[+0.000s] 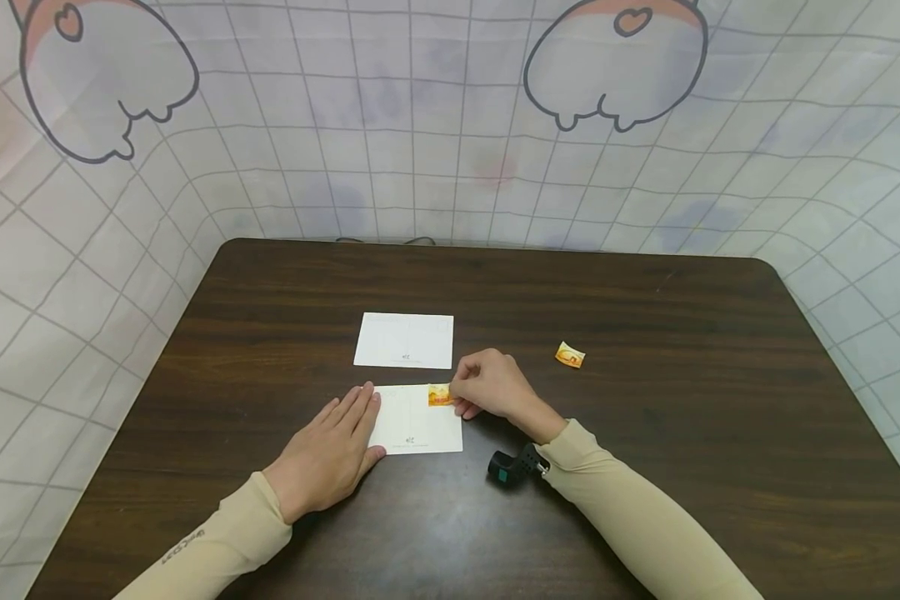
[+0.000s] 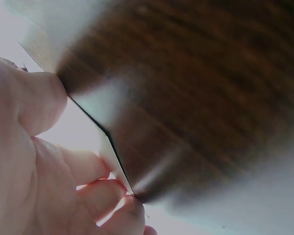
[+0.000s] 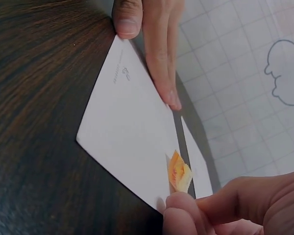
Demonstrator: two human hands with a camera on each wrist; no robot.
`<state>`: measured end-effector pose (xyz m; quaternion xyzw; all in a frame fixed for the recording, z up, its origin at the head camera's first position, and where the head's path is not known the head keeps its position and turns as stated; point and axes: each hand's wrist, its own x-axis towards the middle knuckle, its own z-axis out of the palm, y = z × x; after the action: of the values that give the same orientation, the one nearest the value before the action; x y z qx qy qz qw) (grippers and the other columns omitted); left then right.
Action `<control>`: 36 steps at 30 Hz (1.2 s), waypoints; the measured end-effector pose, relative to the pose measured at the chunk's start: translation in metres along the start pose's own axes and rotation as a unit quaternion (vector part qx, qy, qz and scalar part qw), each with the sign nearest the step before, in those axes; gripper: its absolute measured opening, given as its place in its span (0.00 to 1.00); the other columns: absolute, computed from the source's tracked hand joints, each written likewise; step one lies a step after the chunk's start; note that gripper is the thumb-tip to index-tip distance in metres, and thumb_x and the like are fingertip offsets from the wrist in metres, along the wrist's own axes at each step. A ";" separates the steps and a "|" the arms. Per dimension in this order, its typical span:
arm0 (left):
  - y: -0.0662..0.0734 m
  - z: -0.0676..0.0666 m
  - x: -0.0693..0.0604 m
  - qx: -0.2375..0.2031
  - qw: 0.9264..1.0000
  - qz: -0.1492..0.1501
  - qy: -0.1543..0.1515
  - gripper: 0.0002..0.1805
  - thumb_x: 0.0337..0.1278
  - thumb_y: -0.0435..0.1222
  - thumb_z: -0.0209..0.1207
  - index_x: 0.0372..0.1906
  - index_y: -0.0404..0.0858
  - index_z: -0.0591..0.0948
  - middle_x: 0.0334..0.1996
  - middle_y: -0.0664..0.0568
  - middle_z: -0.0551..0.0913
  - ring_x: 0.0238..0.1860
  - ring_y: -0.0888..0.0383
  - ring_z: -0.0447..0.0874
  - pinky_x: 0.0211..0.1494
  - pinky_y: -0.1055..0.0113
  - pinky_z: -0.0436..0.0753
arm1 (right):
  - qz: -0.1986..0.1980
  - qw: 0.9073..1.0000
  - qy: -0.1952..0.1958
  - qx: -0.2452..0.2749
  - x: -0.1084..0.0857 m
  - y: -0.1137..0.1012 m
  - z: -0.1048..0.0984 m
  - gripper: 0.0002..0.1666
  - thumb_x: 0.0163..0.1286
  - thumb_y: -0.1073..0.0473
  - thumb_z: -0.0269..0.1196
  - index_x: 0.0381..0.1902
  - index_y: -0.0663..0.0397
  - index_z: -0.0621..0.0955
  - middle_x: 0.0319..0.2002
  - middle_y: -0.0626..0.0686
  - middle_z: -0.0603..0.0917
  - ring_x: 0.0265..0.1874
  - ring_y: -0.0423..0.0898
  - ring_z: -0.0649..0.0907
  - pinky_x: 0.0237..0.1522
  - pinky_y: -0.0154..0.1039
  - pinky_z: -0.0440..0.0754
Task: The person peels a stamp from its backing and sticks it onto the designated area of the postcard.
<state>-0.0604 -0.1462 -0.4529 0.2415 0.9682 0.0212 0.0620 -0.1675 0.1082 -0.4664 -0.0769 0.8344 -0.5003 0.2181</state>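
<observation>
A white postcard (image 1: 412,429) with small print lies flat near the table's middle. My left hand (image 1: 326,458) rests on its left edge, fingers straight and thumb at the lower corner. Over the upper right corner, my right hand (image 1: 491,385) pinches a small yellow-orange stamp (image 1: 439,395) between thumb and fingers. From the right wrist view, the stamp (image 3: 179,171) looks tilted, its serrated edge raised from the postcard (image 3: 127,117). In the left wrist view, fingers of the left hand (image 2: 54,137) touch the card's edge; the printed face is not readable there.
Behind lies a second white postcard (image 1: 403,342). Another yellow-orange stamp (image 1: 570,355), slightly curled, is on the dark wooden table (image 1: 682,400) to the right. A black wrist device (image 1: 512,467) hangs by the right sleeve. Gridded cloth (image 1: 435,150) surrounds the table's back and sides.
</observation>
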 end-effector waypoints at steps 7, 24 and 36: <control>0.001 -0.004 -0.001 -0.001 1.000 0.004 -0.001 0.37 0.79 0.48 0.51 0.77 0.26 0.62 0.79 0.33 0.62 0.80 0.37 0.63 0.80 0.43 0.69 | 0.014 1.000 -0.007 -0.016 0.000 -0.002 -0.002 0.06 0.64 0.64 0.67 0.26 0.58 0.86 0.19 0.54 0.88 0.16 0.42 0.87 0.24 0.37 0.89; 0.000 -0.008 -0.001 -0.002 1.000 0.005 -0.004 0.37 0.78 0.48 0.52 0.77 0.25 0.63 0.79 0.32 0.63 0.80 0.37 0.64 0.79 0.43 0.69 | 0.047 0.999 -0.008 0.003 -0.005 -0.004 -0.010 0.05 0.63 0.61 0.71 0.32 0.59 0.89 0.22 0.55 0.89 0.17 0.42 0.88 0.27 0.38 0.90; -0.001 -0.007 -0.002 0.005 1.000 0.011 0.005 0.36 0.78 0.48 0.52 0.76 0.25 0.64 0.78 0.32 0.64 0.79 0.37 0.65 0.79 0.43 0.71 | -0.111 0.985 0.054 -0.118 -0.014 -0.009 -0.015 0.07 0.69 0.58 0.66 0.40 0.50 0.90 0.32 0.49 0.90 0.28 0.41 0.86 0.32 0.35 0.86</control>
<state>-0.0605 -0.1482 -0.4459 0.2527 0.9658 0.0183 0.0552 -0.1622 0.1206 -0.4489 -0.1674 0.8845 -0.4225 0.1056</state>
